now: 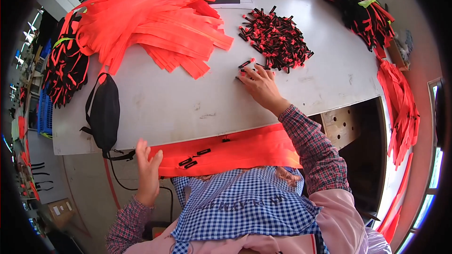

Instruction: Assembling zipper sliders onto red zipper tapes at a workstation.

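On the white table, my right hand (262, 87) reaches out with its fingers spread over a few small black pull tabs with red ends (245, 64). Its fingertips touch or nearly touch them. Just beyond lies a heap of the same pull tabs (280, 40). My left hand (148, 171) is raised by the table's near edge, thumb and fingers apart, holding nothing. Between my hands, bright red-orange fabric strips (245, 148) stretch across my lap. Several loose black pull tabs (189, 163) rest on them, close to my left hand.
A large pile of red-orange strips (150, 23) covers the table's far left. Beside it hang black-and-red bundles (66, 70) and a black pouch (104, 113) with a cable. Another dark bundle (358, 11) sits far right, above hanging red strips (400, 103). A drawer (340, 127) shows under the table.
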`<state>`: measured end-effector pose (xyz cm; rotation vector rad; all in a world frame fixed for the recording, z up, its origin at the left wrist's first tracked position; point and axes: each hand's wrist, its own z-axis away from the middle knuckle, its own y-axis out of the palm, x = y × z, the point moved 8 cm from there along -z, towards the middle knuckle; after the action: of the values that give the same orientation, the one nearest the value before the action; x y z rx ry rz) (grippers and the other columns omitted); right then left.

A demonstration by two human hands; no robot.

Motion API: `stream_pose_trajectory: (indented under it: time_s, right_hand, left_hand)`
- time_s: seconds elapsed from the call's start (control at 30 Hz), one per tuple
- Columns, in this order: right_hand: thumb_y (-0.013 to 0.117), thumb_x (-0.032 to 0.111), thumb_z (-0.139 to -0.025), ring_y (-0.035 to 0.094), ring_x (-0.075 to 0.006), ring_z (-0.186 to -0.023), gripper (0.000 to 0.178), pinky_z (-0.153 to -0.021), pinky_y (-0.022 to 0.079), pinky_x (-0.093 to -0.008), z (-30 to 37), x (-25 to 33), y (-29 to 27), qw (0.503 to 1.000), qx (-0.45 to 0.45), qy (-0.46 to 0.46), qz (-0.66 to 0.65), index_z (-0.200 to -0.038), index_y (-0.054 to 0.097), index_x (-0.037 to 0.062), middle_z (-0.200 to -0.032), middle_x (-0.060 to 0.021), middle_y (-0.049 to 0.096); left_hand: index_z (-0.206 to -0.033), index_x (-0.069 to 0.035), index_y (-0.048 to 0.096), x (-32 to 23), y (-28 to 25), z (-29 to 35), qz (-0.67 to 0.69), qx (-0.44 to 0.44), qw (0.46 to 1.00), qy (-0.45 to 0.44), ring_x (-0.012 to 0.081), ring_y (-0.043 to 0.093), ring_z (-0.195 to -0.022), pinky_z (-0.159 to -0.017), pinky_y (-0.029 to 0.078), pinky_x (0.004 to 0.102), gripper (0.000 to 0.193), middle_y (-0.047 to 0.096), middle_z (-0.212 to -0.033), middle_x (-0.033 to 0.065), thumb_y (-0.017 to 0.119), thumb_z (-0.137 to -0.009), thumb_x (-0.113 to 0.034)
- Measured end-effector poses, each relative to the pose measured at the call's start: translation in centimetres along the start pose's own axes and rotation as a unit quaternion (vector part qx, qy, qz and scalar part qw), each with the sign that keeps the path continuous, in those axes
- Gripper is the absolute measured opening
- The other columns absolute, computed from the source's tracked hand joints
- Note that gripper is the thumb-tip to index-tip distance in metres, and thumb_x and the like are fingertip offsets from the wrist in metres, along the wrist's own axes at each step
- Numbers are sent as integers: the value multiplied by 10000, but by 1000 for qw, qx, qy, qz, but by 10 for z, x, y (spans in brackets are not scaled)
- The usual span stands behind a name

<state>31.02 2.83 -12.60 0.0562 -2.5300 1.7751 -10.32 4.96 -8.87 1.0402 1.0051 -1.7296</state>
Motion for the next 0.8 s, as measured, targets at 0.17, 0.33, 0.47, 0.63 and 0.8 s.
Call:
stream_pose_trajectory:
  time_s: [0.17, 0.33, 0.47, 0.63, 0.8]
  right_hand:
    - [664, 155, -900, 491, -305, -1301, 345, -1023, 350, -476, -22, -66, 11, 997, -1, 77, 28, -1241, 659, 211, -1330, -14, 619]
    - [696, 190, -917, 473, -348, -1334, 362, -1076, 343, -519, -10, -72, -22, 990, -88, 110, -15, -1271, 652, 129, -1357, -78, 606]
    - [701, 120, -900, 501, -366, -1301, 345, -1064, 384, -495, 16, -46, -38, 984, -105, 112, -93, -1238, 647, 82, -1304, -118, 624]
    - [684, 36, -886, 568, -358, -1230, 259, -1018, 449, -470, 45, -22, -48, 974, -82, 138, -158, -1145, 688, 56, -1211, -119, 671]
    - [680, -4, -873, 620, -363, -1148, 214, -974, 492, -470, 45, -10, -54, 966, -71, 146, -201, -1081, 699, 40, -1084, -124, 711]
  left_hand:
    - [-1535, -49, 324, -79, 29, -77, -92, 50, 980, 171, 291, 328, -1478, -1187, 257, 466, 650, 392, -1554, 180, 626, -966, -139]
    - [-1455, -15, 438, -139, 31, -190, -250, -21, 898, 361, 336, 423, -1400, -1156, 317, 447, 561, 486, -1472, 195, 634, -947, -152]
    - [-1392, -2, 506, -166, 7, -318, -308, -110, 866, 378, 375, 468, -1333, -1125, 367, 453, 502, 528, -1413, 229, 636, -932, -154]
    - [-1286, -13, 590, -172, -32, -438, -454, -199, 809, 316, 394, 563, -1238, -1028, 462, 490, 401, 616, -1309, 226, 642, -910, -144]
    - [-1075, -21, 649, -159, -39, -475, -652, -203, 696, 222, 368, 677, -1015, -879, 541, 498, 223, 699, -1097, 184, 650, -898, -156]
